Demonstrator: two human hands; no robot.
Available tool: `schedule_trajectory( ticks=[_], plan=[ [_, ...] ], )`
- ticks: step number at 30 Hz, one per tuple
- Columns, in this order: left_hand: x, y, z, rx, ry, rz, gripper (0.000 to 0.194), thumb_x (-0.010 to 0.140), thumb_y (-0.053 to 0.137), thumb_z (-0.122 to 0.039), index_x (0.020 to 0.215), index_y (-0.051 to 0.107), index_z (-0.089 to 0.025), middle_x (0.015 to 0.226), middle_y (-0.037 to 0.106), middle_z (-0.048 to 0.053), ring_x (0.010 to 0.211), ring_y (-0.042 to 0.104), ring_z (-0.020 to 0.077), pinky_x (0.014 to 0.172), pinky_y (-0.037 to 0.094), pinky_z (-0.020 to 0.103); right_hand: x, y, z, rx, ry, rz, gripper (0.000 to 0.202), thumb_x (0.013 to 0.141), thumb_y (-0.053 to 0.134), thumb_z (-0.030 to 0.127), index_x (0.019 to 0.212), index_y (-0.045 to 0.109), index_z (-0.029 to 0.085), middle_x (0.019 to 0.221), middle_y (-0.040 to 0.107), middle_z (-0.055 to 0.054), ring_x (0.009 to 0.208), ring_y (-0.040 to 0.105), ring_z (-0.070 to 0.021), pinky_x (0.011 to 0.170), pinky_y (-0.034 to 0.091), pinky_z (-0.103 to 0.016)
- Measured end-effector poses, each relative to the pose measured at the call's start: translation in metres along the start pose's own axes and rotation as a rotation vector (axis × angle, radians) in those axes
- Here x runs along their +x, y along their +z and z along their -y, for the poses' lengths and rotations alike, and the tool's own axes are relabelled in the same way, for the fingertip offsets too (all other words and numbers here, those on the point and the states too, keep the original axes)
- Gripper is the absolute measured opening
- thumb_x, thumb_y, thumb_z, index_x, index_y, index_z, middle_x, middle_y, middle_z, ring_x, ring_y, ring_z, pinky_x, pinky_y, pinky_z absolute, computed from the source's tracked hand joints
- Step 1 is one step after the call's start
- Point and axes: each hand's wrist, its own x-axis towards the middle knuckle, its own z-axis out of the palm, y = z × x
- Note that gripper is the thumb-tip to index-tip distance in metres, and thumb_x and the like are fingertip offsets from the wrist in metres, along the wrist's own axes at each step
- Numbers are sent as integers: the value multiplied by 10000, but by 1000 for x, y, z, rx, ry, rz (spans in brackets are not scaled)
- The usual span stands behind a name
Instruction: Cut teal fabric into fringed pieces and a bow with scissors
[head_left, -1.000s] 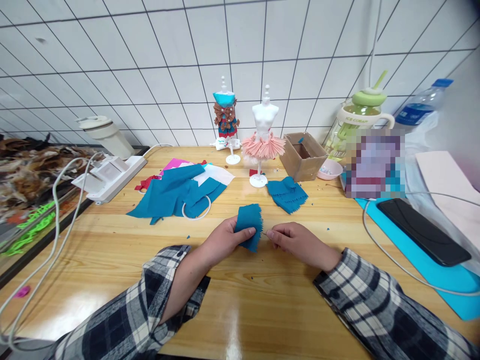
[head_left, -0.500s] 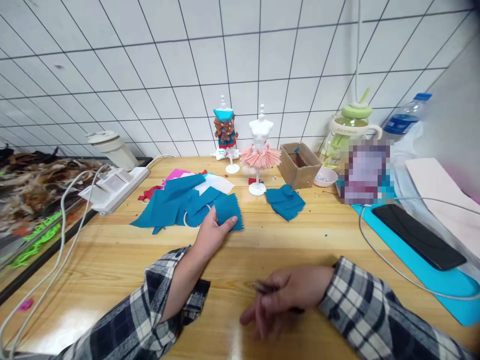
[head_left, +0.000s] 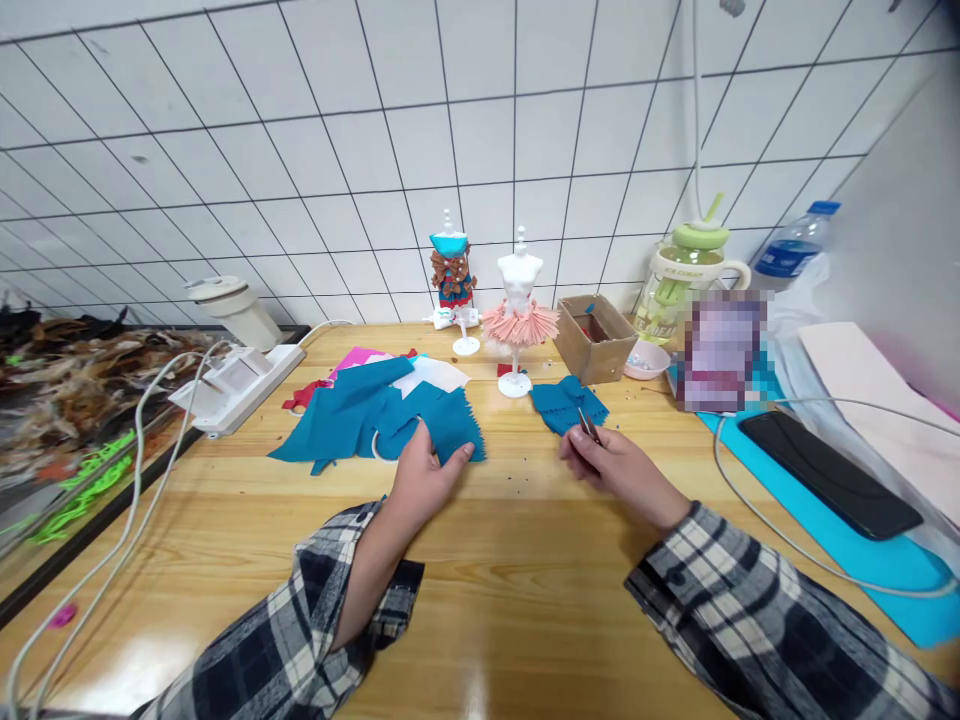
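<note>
One teal cloth piece [head_left: 460, 417], its jagged edge turned to the right, is pinched in the left grip [head_left: 421, 470], at the near side of a fabric heap [head_left: 337, 410] on the wooden bench [head_left: 487, 610]. A slim dark metal tool [head_left: 589, 427] is clasped in the right grip [head_left: 626, 470]; whether tweezers or scissors cannot be told. The tool's long axis is pointed forward and slightly left, toward a rumpled teal patch [head_left: 551, 402] lying just ahead. That patch is nearer to the right grip than to the left; whether it is touched by the tool's tip cannot be told. Two dress forms are counted behind: one white form [head_left: 519, 272] wearing a pink skirt [head_left: 525, 325], one clothed form [head_left: 452, 275]. One cardboard box [head_left: 604, 358], one pink bowl [head_left: 646, 362], one black phone [head_left: 829, 475] and one partly hidden white ring [head_left: 376, 447] are also counted. Overlapping scraps in the heap cannot be counted.
</note>
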Motion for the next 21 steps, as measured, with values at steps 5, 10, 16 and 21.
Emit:
schedule_trajectory(
  ticks=[5, 10, 16, 21],
  plan=[
    [6, 7, 8, -102, -155, -37, 307, 726, 690, -397, 865, 509, -192, 609, 426, -65, 552, 435, 128, 522, 353, 251, 4, -13, -10, -808, -127, -139, 348, 889, 515, 405, 1176, 601, 228, 948, 686, -61, 867, 628, -235, 698, 444, -315],
    [10, 10, 7, -409, -174, -3, 367, 730, 698, -360, 1012, 536, -190, 894, 628, 12, 837, 584, 196, 765, 461, 316, 0, 4, -9, -1005, -265, -179, 313, 915, 485, 316, 1161, 645, 209, 1114, 653, -107, 1062, 570, -281, 903, 441, -416],
    [6, 13, 7, -495, -189, 77, 388, 717, 724, -355, 1022, 554, -185, 1041, 670, 52, 968, 613, 239, 866, 470, 354, -9, 39, -4, -930, -542, 168, 534, 921, 485, 254, 1443, 402, 174, 1507, 385, -105, 1368, 368, -250, 1124, 321, -405],
    [4, 13, 12, -502, -185, 117, 446, 732, 713, -377, 1092, 548, -173, 1080, 677, 71, 1005, 620, 253, 901, 465, 382, -19, 57, 4, -980, -495, 270, 436, 903, 432, 58, 1317, 543, 139, 1387, 538, -105, 1274, 490, -217, 1056, 412, -337]
  ],
)
